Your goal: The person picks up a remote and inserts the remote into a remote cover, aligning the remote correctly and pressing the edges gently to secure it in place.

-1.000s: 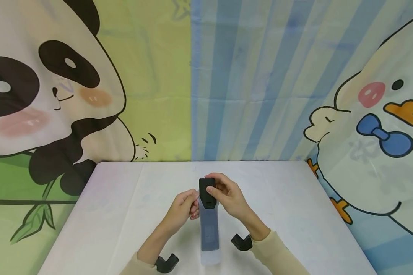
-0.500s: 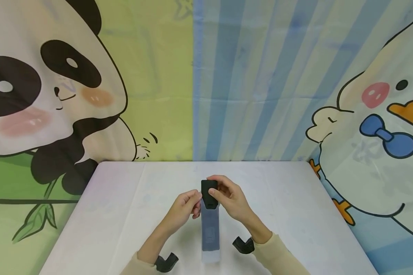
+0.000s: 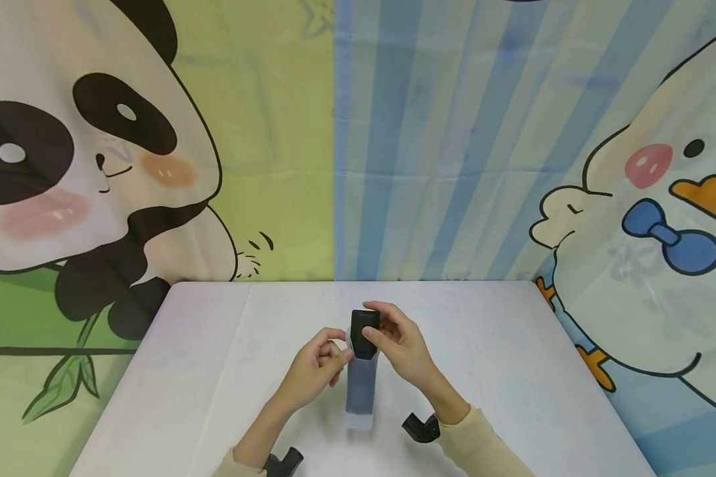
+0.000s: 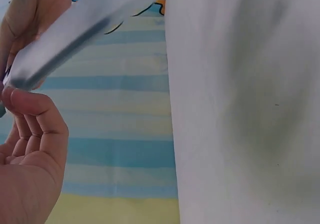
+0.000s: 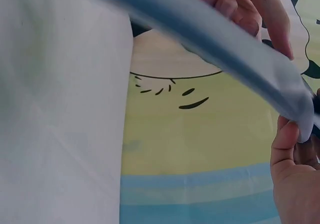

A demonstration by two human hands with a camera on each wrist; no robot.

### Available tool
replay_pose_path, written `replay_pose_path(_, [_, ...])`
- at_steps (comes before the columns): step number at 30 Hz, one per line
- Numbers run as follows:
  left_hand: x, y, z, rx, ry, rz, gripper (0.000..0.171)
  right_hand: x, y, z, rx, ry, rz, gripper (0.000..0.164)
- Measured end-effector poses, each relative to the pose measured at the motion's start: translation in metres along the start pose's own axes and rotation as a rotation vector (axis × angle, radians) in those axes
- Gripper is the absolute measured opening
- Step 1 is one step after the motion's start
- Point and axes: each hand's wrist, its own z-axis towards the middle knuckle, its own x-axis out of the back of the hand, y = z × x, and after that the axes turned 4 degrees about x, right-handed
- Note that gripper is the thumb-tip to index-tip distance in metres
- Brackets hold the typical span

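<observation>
A long dark device shows its bare black end [image 3: 365, 334] at the top, while the rest lies inside a translucent plastic sleeve [image 3: 360, 391] and looks blue-grey through it. My right hand [image 3: 402, 341] grips the black end, thumb on its front face and fingers behind its right side. At the sleeve's left edge, close to its mouth, my left hand [image 3: 316, 364] pinches the plastic between index finger and thumb. The sleeve [image 4: 65, 34] slants across the left wrist view. In the right wrist view the sleeve [image 5: 220, 44] runs down to the right hand's thumb [image 5: 285, 136].
A white table [image 3: 244, 331] lies under both hands. Behind it hang cloths, one with a panda [image 3: 125, 165] and one with a chick [image 3: 662, 265]. Black wrist mounts [image 3: 420, 427] stick out from the cuffs.
The sleeve's lower end has risen and moved away from me, so it looks shorter. My left thumb and index finger have spread apart at the sleeve's edge. The right hand keeps its grip.
</observation>
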Motion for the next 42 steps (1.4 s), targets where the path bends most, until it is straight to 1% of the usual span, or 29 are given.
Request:
replay_pose_path(3, [0.0, 0.001, 0.0, -0.011, -0.011, 0.031, 0.037, 0.001, -0.001, 0.0, -0.011, 0.001, 0.0, 0.037])
replay_pose_path(6, [0.0, 0.001, 0.001, -0.028, -0.018, 0.071, 0.037, 0.002, -0.001, 0.0, -0.005, 0.004, 0.004, 0.036])
replay_pose_path(8, [0.0, 0.001, 0.002, -0.036, -0.019, 0.085, 0.035, 0.002, -0.002, 0.001, 0.01, 0.011, 0.003, 0.037])
replay_pose_path(10, [0.001, 0.0, 0.002, -0.033, -0.019, 0.08, 0.029, 0.003, -0.003, 0.002, 0.029, 0.023, 0.0, 0.038])
replay_pose_path(14, [0.001, 0.0, 0.003, -0.015, -0.023, 0.055, 0.015, 0.006, -0.004, 0.004, 0.067, 0.056, 0.002, 0.035])
replay_pose_path(15, [0.001, 0.0, 0.003, -0.007, -0.027, 0.054, 0.014, 0.006, -0.004, 0.005, 0.074, 0.063, 0.005, 0.033])
replay_pose_path(17, [0.002, 0.001, 0.003, 0.012, -0.044, 0.048, 0.023, 0.008, -0.004, 0.006, 0.082, 0.068, 0.01, 0.032])
replay_pose_path(21, [0.001, 0.002, 0.003, 0.066, -0.108, 0.02, 0.04, 0.008, -0.004, 0.006, 0.098, 0.065, 0.021, 0.032])
replay_pose_path(23, [0.001, 0.003, 0.003, 0.061, -0.115, 0.022, 0.042, 0.008, -0.005, 0.006, 0.115, 0.061, 0.025, 0.033])
replay_pose_path(25, [0.0, 0.002, 0.003, 0.036, -0.091, 0.052, 0.037, 0.008, -0.005, 0.006, 0.119, 0.057, 0.024, 0.033])
replay_pose_path(27, [0.0, 0.002, 0.004, -0.017, -0.071, 0.084, 0.03, 0.008, -0.006, 0.006, 0.11, 0.051, 0.021, 0.032])
replay_pose_path(29, [0.0, 0.005, 0.004, -0.07, -0.079, 0.1, 0.024, 0.008, -0.007, 0.006, 0.09, 0.029, 0.025, 0.03])
replay_pose_path(31, [0.0, 0.007, 0.006, -0.115, -0.13, 0.069, 0.024, 0.008, -0.008, 0.006, 0.058, 0.003, 0.032, 0.028])
replay_pose_path(34, [-0.001, 0.011, 0.008, -0.156, -0.209, -0.019, 0.026, 0.007, -0.01, 0.007, 0.017, -0.038, 0.059, 0.027])
replay_pose_path(36, [-0.002, 0.012, 0.009, -0.183, -0.236, -0.074, 0.027, 0.007, -0.012, 0.008, 0.004, -0.058, 0.075, 0.026])
replay_pose_path(39, [-0.002, 0.013, 0.01, -0.233, -0.225, -0.133, 0.029, 0.008, -0.015, 0.01, 0.017, -0.091, 0.092, 0.026])
replay_pose_path(42, [-0.003, 0.014, 0.011, -0.27, -0.189, -0.16, 0.03, 0.009, -0.018, 0.013, 0.047, -0.126, 0.095, 0.026])
